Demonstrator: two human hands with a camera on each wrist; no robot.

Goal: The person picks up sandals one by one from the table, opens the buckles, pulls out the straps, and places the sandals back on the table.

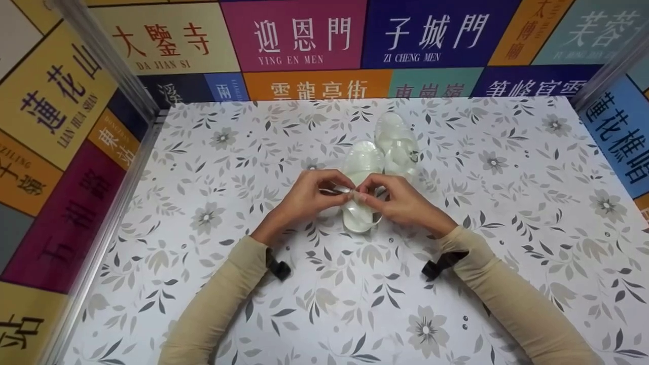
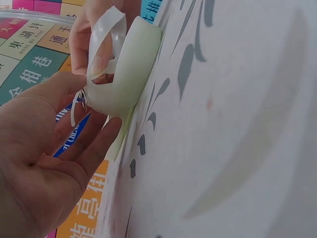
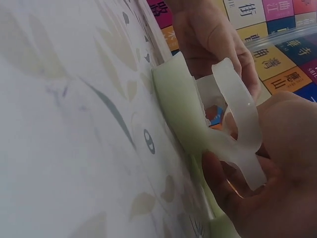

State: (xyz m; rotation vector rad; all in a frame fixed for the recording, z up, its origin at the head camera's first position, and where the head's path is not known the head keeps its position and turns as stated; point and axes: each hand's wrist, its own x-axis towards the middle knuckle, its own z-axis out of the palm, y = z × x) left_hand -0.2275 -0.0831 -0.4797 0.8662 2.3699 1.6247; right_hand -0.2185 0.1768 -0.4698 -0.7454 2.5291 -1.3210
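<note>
A pale green translucent sandal (image 1: pixel 359 158) rests on the patterned tabletop, toe pointing away. Both hands meet over its ankle strap. My left hand (image 1: pixel 310 192) pinches the strap at its small metal buckle (image 2: pixel 82 100), thumb on top in the left wrist view. From the other side, my right hand (image 1: pixel 403 200) pinches the strap (image 3: pixel 243 111) between thumb and fingers. The heel part (image 2: pixel 143 49) stands up as a curved band, and part of the strap loops above it. Fingers partly hide the buckle in the head view.
A matching second sandal (image 1: pixel 391 125) lies just beyond, to the right, overlapping the first in this view. Leaf and flower prints cover the white tabletop (image 1: pixel 324 284). Colourful panels with printed place names (image 1: pixel 304 35) stand along the back and sides. Both wrists wear black camera straps (image 1: pixel 279 266).
</note>
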